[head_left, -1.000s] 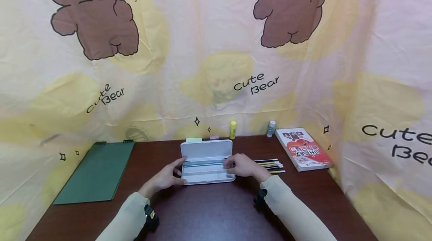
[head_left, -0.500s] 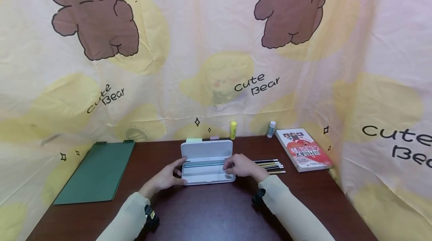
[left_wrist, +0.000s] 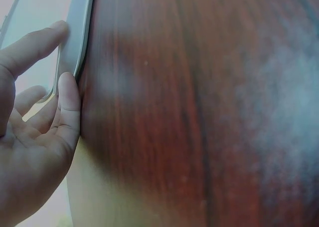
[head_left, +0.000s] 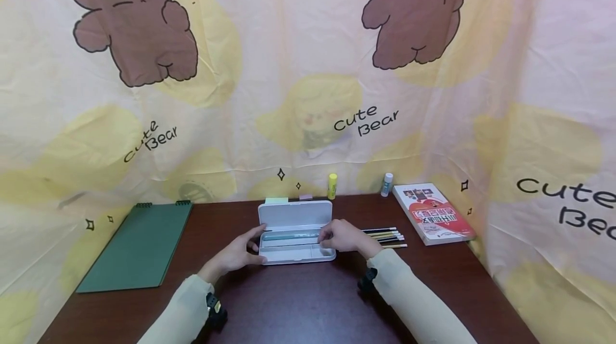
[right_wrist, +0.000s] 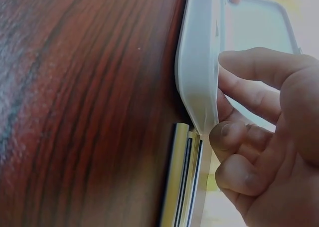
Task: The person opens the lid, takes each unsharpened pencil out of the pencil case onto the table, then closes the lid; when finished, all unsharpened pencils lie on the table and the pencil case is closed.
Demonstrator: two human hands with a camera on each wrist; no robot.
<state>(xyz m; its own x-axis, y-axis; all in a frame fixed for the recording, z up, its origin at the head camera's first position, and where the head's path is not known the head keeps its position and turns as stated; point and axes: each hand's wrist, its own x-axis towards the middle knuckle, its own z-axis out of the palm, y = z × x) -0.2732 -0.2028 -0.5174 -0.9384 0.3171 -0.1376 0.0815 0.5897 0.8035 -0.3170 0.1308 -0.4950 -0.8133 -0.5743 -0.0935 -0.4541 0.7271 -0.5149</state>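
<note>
A white pencil case (head_left: 291,254) stands with its lid (head_left: 294,215) raised on the dark wood table. My left hand (head_left: 236,252) holds its left end, thumb at the front corner and fingers toward the back; the left wrist view also shows this hand (left_wrist: 40,117) at the case's edge (left_wrist: 75,37). Inside the rear compartment lies a thin teal pencil (head_left: 291,236). My right hand (head_left: 345,236) reaches over the case's right end, its fingertips curled at that pencil's right end. In the right wrist view the case wall (right_wrist: 199,72) hides what the right hand (right_wrist: 264,122) pinches.
Several pencils (head_left: 385,235) lie right of the case, close by the right hand. A book (head_left: 433,213) is at the right, a green spiral pad (head_left: 137,247) at the left. Behind stand a yellow highlighter (head_left: 332,186), a glue stick (head_left: 386,184) and sticky notes (head_left: 276,200).
The right hand's fingertips have drawn together inside the case, and its wrist has shifted slightly left. The teal pencil appears to have moved a little in the compartment. The left hand stays put.
</note>
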